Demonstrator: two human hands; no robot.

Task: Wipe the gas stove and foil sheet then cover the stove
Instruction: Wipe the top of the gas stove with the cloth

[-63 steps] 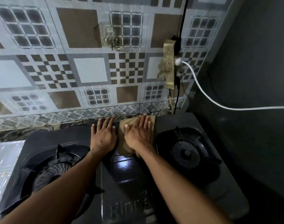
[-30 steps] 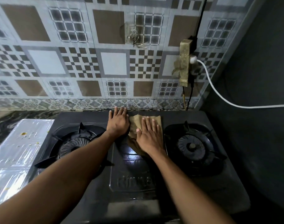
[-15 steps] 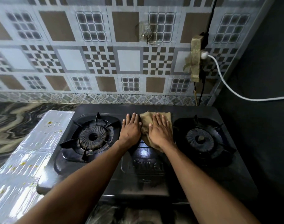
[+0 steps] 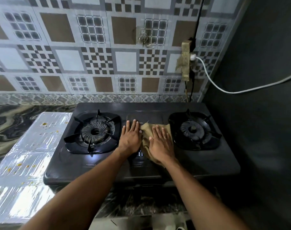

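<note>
A black two-burner gas stove (image 4: 224,163) stands on a marbled counter against the tiled wall. My right hand (image 4: 160,143) lies flat, fingers spread, on a tan cloth (image 4: 145,135) spread on the stove's middle panel between the burners. My left hand (image 4: 130,137) rests flat on the bare panel just left of the cloth, fingers together, holding nothing. A shiny foil sheet (image 4: 25,156) lies on the counter left of the stove, dotted with yellow crumbs.
Left burner (image 4: 95,131) and right burner (image 4: 193,129) with pan supports flank my hands. A white cable (image 4: 224,90) runs from a wall socket (image 4: 185,62) across the dark right wall. A clear hook (image 4: 144,39) hangs on the tiles.
My view has pulled back and swung left, so the whole stove and more foil show. Both hands and the cloth have slid a little toward me on the middle panel.
</note>
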